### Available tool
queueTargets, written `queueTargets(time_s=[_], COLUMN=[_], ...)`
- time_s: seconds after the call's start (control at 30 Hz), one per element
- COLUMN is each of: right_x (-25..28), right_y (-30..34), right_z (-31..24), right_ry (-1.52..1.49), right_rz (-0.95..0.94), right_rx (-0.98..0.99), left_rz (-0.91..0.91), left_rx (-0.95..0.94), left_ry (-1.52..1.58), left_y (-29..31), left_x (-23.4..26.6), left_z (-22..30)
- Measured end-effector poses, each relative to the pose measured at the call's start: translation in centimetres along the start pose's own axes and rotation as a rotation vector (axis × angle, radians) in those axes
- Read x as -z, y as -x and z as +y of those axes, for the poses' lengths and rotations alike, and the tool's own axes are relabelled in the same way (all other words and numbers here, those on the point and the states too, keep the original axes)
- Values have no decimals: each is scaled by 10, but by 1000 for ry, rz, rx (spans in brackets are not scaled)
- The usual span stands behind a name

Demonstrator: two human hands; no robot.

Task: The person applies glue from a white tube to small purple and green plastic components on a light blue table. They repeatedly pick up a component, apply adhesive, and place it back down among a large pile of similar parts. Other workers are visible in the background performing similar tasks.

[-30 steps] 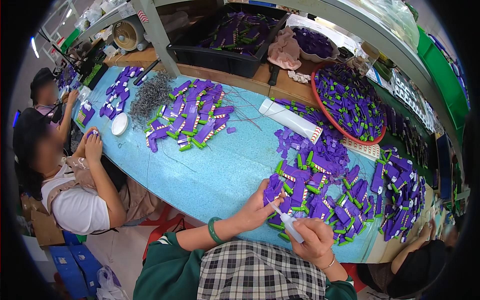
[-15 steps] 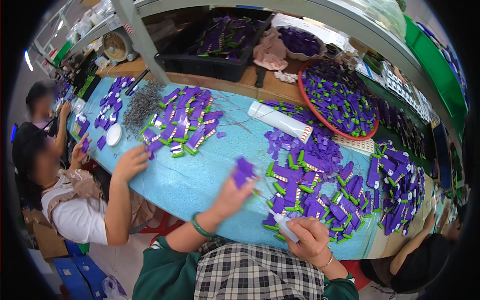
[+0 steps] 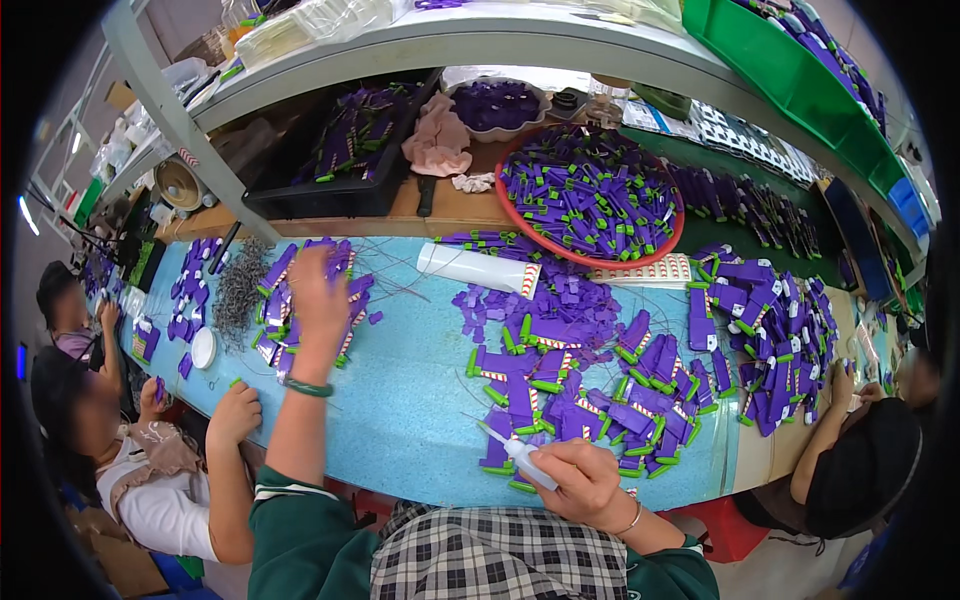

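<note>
My right hand [image 3: 583, 478] is wrapped round a small white squeeze bottle [image 3: 522, 462] with a thin tip, which slants up and left over purple pieces with green ends [image 3: 515, 400]. At the far left, my left hand [image 3: 322, 300] reaches over a second pile of purple pieces with green ends [image 3: 272, 315]. That hand is smeared by motion, and I cannot see whether a piece is between its fingers. Loose small purple plates [image 3: 575, 305] lie heaped beyond the nearer pieces.
A red basket [image 3: 676, 232] of purple-green pieces and a black bin [image 3: 310, 200] stand at the back. A white roll [image 3: 470, 265] lies before them. Grey metal bits [image 3: 238, 290] and a white lid [image 3: 204, 347] are at left. A shelf [image 3: 560, 50] crosses above; co-workers sit either side.
My left hand has moved far and left from the table's middle, where it held a purple piece, to the left pile. The bottle has shifted slightly left. The whole view has turned.
</note>
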State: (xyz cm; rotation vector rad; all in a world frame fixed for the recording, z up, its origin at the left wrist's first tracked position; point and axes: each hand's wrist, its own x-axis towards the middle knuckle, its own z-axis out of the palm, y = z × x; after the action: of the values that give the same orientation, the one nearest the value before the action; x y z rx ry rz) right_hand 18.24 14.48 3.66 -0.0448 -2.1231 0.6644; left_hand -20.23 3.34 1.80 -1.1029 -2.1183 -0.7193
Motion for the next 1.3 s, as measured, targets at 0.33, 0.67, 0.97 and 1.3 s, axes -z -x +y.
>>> queueTargets(time_s=[0.33, 0.67, 0.97, 1.3], right_x=[28, 26, 31, 33], right_y=[16, 21, 25, 28], right_z=[3, 9, 12, 15], right_ry=[84, 17, 21, 3], right_rz=[38, 100, 99, 121], right_rx=[-28, -29, -31, -48], left_rz=[-805, -894, -766, -823], left_rx=[-410, -276, -377, -209], left_ry=[620, 627, 483, 632], left_y=[1, 20, 21, 32], left_x=[-67, -42, -45, -43], left_z=[216, 213, 223, 215])
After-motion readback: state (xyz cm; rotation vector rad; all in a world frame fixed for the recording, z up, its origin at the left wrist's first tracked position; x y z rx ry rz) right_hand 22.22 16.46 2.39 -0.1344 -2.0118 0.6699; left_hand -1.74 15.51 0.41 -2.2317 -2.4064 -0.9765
